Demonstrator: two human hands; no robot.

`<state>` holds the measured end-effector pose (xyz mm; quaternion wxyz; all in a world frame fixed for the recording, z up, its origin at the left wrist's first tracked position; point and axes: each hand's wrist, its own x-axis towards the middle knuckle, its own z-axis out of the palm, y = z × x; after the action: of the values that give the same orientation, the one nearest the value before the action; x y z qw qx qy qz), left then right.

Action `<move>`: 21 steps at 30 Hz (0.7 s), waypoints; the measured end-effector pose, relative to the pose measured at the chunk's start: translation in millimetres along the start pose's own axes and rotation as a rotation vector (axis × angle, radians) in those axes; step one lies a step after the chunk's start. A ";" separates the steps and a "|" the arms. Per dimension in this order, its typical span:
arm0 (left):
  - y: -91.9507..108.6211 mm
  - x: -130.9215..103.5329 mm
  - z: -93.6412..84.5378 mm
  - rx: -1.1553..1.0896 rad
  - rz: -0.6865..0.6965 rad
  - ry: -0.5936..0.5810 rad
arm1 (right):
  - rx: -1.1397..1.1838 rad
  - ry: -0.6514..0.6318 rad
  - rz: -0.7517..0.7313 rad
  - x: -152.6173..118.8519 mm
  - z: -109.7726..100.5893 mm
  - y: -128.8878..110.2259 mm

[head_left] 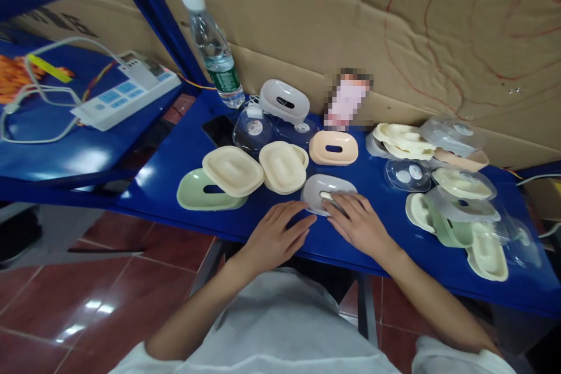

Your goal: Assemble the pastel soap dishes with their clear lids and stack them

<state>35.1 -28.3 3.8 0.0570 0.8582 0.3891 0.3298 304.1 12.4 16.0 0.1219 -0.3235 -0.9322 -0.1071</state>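
Observation:
A small grey oval dish with a slot, looking like a soap dish [313, 189], lies on the blue table in front of me. My right hand [362, 223] rests over its right side, fingers stretched out and slightly apart, hiding part of the rim. By those fingertips a small white piece [325, 194] shows at the slot; its kind is unclear. My left hand [280, 229] is open beside the dish's near left edge, fingers spread, holding nothing. Just beyond sit a peach slotted dish [346, 156], two cream oval pieces [283, 166] and a green dish [193, 196] under another cream piece [232, 170].
Clear lids [408, 174] and cream, green and grey parts [486, 254] crowd the right side. Behind stand a water bottle [221, 64], a grey dish [284, 99] and a blurred-out upright object [348, 99]. A power strip [125, 96] with cables lies left.

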 end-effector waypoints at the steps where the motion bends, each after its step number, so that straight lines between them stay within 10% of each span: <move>1: -0.1 2.0 -1.2 0.012 0.002 -0.006 | 0.030 0.003 -0.027 -0.6 0.3 -1.8; 15: -55.6 -58.1 -75.9 0.312 -0.222 0.284 | 0.160 -0.018 -0.108 -2.6 1.8 -14.1; 21: -27.4 -58.9 -51.0 0.051 -0.110 0.360 | 0.188 0.098 -0.158 2.1 -7.9 -22.4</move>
<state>-41.5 -59.0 2.9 -0.0174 0.7642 0.4475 0.4642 289.7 -5.8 21.4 0.1885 -0.2306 -0.9536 -0.0441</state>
